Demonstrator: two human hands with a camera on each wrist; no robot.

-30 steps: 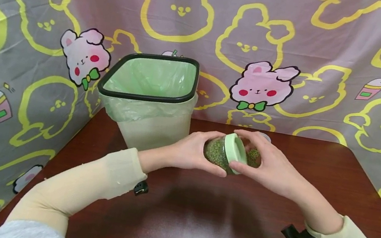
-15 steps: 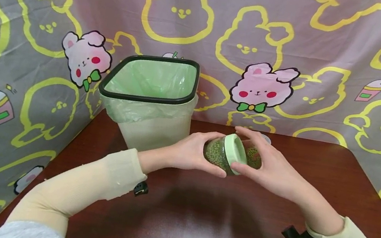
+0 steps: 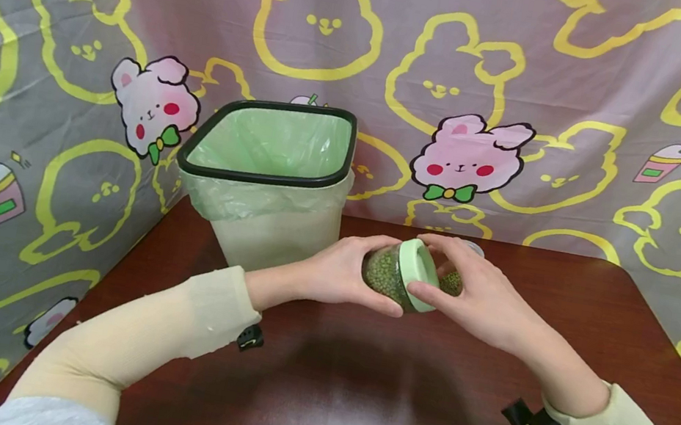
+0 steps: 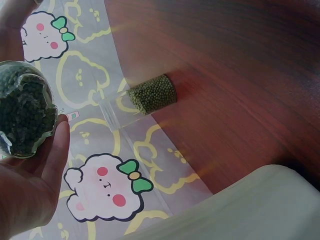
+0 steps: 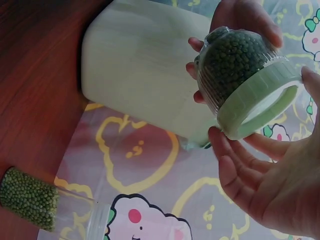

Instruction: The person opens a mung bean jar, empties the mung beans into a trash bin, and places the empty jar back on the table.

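Above the table, the left hand (image 3: 341,272) grips a clear jar of green beans (image 3: 384,273), tilted so its pale green lid (image 3: 416,275) faces right. The right hand (image 3: 478,290) holds the lid's rim between thumb and fingers. In the right wrist view the lid (image 5: 260,102) is on the jar (image 5: 235,62), with the right hand's fingers (image 5: 235,165) along its edge. Behind the right hand stands a second clear container, partly filled with green beans (image 3: 451,283); the left wrist view shows its beans (image 4: 152,95) and clear upper part.
A cream bin (image 3: 274,228) with a black rim and a pale green liner stands at the back left of the brown table (image 3: 363,409). Patterned cloth (image 3: 551,67) hangs behind and at the sides.
The right hand's fingers have shifted round the lid, and the lid has turned slightly. The left hand keeps its grip on the jar in nearly the same place.
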